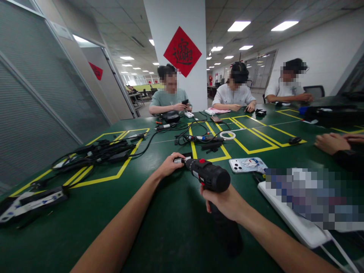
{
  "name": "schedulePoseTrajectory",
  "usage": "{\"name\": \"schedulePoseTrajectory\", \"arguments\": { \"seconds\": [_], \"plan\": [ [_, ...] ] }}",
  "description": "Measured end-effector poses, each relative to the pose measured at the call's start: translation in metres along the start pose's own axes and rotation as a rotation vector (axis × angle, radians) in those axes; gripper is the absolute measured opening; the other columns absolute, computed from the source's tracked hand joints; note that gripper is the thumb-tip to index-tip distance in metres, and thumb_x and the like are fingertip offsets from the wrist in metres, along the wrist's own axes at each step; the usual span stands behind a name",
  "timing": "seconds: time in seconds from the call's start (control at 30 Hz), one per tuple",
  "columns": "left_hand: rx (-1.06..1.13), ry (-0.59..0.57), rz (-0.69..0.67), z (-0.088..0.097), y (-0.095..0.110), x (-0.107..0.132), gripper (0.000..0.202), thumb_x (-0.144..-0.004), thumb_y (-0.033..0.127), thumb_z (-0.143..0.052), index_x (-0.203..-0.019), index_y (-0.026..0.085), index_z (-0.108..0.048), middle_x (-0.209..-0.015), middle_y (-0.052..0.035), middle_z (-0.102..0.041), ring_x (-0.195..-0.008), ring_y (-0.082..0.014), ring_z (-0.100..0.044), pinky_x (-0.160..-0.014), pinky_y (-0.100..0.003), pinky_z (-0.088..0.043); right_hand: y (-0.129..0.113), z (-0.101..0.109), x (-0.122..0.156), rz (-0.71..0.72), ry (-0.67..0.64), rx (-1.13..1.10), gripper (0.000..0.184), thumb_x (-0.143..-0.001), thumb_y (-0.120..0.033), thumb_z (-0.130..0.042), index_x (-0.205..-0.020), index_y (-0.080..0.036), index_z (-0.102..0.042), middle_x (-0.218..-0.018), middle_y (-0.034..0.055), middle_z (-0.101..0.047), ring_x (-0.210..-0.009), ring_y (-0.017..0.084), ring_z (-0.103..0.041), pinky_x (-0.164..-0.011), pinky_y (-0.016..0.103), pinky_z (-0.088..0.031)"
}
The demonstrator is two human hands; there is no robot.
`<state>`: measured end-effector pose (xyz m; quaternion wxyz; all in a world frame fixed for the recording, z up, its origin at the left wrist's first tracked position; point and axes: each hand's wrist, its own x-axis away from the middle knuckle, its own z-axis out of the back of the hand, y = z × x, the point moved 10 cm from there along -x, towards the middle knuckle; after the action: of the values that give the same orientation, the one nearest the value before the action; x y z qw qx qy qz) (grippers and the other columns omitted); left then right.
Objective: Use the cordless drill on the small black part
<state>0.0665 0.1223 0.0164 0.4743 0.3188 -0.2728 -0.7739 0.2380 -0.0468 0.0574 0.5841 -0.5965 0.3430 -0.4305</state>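
Observation:
My right hand (223, 199) is wrapped round the grip of a black cordless drill (210, 176) with red buttons. Its chuck points forward and left, and the bit meets or nearly meets a small black-and-silver part (179, 160). That part lies on the green table (170, 223), and my left hand (170, 166) grips it with bent fingers. The drill's nose partly covers the part, so I cannot tell exactly where the bit touches it. A phone in a cartoon case (248, 165) lies to the right of the drill.
Black cables (106, 149) lie tangled at the left, near a white-and-black device (40, 204). More cables and a white ring (227, 135) lie ahead, among yellow tape lines. At right are a white power strip or box (295, 216) and another person's hands (331, 143). Three people sit opposite.

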Motion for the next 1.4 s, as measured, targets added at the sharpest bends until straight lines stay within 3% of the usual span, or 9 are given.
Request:
{"name": "schedulePoseTrajectory", "arguments": {
  "seconds": [0.57, 1.2, 1.4],
  "plan": [
    [-0.015, -0.008, 0.009, -0.0007, 0.0015, 0.0001, 0.035, -0.066, 0.034, -0.06, -0.099, 0.02, -0.061, -0.104, -0.0034, -0.057, -0.098, -0.022, -0.053, -0.088, -0.035, -0.044, -0.0036, 0.0001, 0.0009, 0.005, 0.002, -0.017, 0.007, -0.07, -0.016, -0.052, -0.076, -0.016, -0.052, -0.065, -0.0022, -0.054, -0.046, 0.008, -0.053, -0.05, 0.023, -0.042],
    [-0.02, 0.027, 0.003, -0.0002, 0.0, -0.0002, 0.033, -0.064, 0.029, -0.058, -0.096, 0.021, -0.061, -0.1, -0.0022, -0.056, -0.094, -0.021, -0.053, -0.086, -0.033, -0.043, 0.0016, 0.0013, 0.0007, -0.004, -0.003, 0.043, 0.004, -0.071, -0.017, -0.051, -0.073, -0.016, -0.054, -0.051, -0.0037, -0.051, -0.046, 0.011, -0.053, -0.051, 0.022, -0.04],
    [-0.022, 0.009, -0.013, -0.0005, 0.0046, 0.0002, 0.032, -0.065, 0.029, -0.059, -0.096, 0.02, -0.06, -0.1, -0.0023, -0.055, -0.092, -0.0201, -0.053, -0.086, -0.033, -0.042, -0.0008, 0.0011, -0.0009, 0.013, -0.006, -0.031, 0.007, -0.07, -0.018, -0.052, -0.077, -0.016, -0.053, -0.065, -0.0023, -0.055, -0.046, 0.01, -0.053, -0.049, 0.023, -0.041]
  ]
}}
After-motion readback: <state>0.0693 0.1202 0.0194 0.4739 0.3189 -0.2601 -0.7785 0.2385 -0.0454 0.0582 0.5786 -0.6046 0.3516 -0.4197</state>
